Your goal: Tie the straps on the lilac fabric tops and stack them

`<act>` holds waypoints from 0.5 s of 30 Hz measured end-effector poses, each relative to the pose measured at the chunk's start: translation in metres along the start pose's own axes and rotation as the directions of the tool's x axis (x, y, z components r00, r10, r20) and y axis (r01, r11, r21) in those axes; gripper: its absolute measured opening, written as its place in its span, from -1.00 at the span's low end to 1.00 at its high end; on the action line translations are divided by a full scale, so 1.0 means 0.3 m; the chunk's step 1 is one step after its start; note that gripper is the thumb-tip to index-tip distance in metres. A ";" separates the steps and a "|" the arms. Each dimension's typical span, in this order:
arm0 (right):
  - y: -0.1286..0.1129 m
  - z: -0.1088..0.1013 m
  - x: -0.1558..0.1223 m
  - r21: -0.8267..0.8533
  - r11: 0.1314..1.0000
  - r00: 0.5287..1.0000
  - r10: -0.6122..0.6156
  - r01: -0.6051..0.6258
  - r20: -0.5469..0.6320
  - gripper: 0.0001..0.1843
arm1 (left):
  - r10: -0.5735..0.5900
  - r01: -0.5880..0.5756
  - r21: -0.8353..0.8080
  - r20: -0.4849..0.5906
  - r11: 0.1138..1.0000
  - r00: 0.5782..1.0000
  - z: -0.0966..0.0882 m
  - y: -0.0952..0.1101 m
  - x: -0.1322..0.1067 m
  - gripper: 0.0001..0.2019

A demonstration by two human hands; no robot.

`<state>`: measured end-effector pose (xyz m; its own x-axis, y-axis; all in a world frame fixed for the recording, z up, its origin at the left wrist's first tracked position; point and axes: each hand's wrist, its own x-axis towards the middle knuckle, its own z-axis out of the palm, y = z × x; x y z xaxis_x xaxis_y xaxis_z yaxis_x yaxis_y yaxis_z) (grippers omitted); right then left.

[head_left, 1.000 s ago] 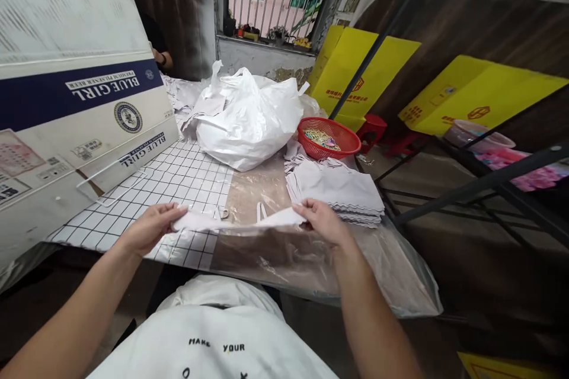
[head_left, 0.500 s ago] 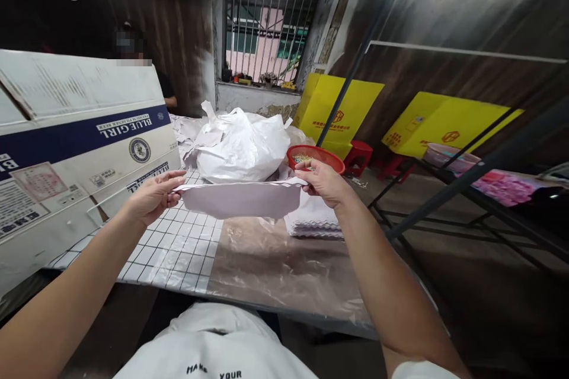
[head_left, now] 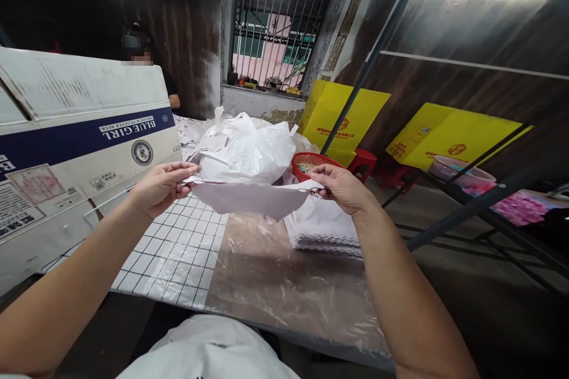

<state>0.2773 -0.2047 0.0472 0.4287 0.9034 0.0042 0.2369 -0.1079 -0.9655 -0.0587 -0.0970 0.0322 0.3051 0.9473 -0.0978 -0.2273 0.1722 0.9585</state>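
A pale lilac-white piece of fabric is stretched between my two hands above the table. My left hand pinches its left corner, and the right corner is gripped between the thumb and fingers of my right hand. The fabric sags in the middle. Below my right hand lies a stack of similar pieces with wavy edges. Right behind the fabric sits a bulging white plastic bag. A red basket with small light-coloured bits inside stands by my right hand.
The table has a white grid sheet and clear plastic over brown. On the left stands a large beer carton. Another person is behind it. A dark metal pole slants on the right, near yellow boards.
The view has tilted slightly, so the scene sits lower and further right. Both hands still hold the fabric's corners, and its lower edge now hangs more rounded.
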 end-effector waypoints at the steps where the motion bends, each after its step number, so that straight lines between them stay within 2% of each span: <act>1: 0.003 0.003 0.005 -0.012 1.000 1.000 -0.006 0.006 0.006 -0.70 | 0.002 -0.003 0.030 0.024 1.000 1.000 -0.004 -0.007 0.006 -0.87; 4: 0.015 0.021 0.019 -0.087 0.996 0.998 0.033 -0.029 0.052 -0.71 | -0.101 0.086 0.144 0.100 0.986 0.990 -0.020 -0.032 0.025 -0.82; 6: 0.024 0.033 0.028 -0.102 0.994 0.996 0.052 -0.045 0.069 -0.72 | -0.148 0.129 0.154 0.114 0.980 0.982 -0.037 -0.040 0.035 -0.80; 10: 0.047 0.068 0.060 -0.086 0.996 0.997 0.039 -0.033 0.068 -0.73 | -0.116 0.104 0.158 0.068 0.982 0.991 -0.080 -0.050 0.067 -0.77; 13: 0.075 0.134 0.115 -0.136 0.987 0.987 0.104 -0.088 0.119 -0.77 | -0.154 0.146 0.254 0.012 0.956 0.988 -0.105 -0.079 0.126 -0.78; 15: 0.095 0.189 0.162 -0.145 0.983 0.986 0.132 -0.117 0.103 -0.78 | -0.181 0.186 0.311 -0.047 0.932 0.982 -0.117 -0.102 0.175 -0.80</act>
<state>0.2556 -0.1404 0.0051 0.3643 0.9190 -0.1504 0.3088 -0.2716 -0.9115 -0.0681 -0.0430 -0.0116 0.2974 0.9122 -0.2817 0.1328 0.2527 0.9584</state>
